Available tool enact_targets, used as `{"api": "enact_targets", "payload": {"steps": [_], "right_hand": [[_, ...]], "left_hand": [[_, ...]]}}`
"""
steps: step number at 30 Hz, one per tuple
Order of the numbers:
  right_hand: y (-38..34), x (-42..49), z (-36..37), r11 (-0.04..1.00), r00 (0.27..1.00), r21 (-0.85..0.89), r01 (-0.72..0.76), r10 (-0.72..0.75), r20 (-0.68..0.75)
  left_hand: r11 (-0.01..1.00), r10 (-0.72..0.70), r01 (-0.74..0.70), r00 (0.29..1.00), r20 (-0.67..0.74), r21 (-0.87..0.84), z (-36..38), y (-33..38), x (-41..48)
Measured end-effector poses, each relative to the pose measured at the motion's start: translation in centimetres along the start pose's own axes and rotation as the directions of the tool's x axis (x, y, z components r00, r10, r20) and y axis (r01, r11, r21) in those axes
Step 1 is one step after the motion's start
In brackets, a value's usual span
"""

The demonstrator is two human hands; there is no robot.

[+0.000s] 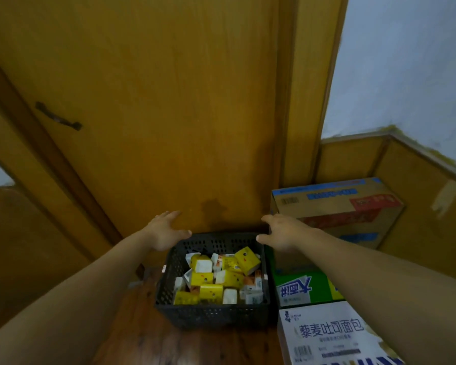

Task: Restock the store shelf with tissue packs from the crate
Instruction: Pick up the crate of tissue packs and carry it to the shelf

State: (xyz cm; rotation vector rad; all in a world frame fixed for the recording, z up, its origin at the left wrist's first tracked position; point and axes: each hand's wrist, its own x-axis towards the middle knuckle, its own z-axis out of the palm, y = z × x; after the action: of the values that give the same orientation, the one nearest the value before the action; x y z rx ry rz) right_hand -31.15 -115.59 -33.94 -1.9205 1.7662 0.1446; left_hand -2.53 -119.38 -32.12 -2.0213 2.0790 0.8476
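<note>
A black perforated plastic crate (211, 313) stands on the wooden floor in front of a wooden door. Inside lie several yellow and white tissue packs (219, 279), jumbled. My left hand (166, 230) hovers with spread fingers over the crate's far left corner, holding nothing. My right hand (282, 231) is spread over the far right corner, its thumb near the rim, also holding nothing. No store shelf is in view.
A wooden door (156, 101) with a dark handle (58, 117) fills the background. Cardboard boxes stand on the right: a brown and blue one (337, 206), a green one (298, 288) and a white one (334, 338) close to the crate.
</note>
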Motion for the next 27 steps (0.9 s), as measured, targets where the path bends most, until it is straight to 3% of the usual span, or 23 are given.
{"api": "enact_targets", "payload": {"steps": [7,21,27], "right_hand": [[2.7,9.6,10.0,0.998,0.999,0.052,-0.045,0.045,0.008],[9.9,27.7,33.6,0.993,0.992,-0.056,-0.106,0.102,-0.081],[11.5,30.1,40.0,0.980,0.956,-0.031,-0.195,0.183,-0.231]], "left_hand": [[0.999,-0.033,0.032,0.999,0.023,0.019,7.2,-6.0,10.5],[0.973,-0.106,0.111,0.994,-0.033,0.202,29.8,-20.4,26.8],[0.967,-0.127,0.165,0.973,-0.195,0.195,35.2,-26.3,29.9]]}}
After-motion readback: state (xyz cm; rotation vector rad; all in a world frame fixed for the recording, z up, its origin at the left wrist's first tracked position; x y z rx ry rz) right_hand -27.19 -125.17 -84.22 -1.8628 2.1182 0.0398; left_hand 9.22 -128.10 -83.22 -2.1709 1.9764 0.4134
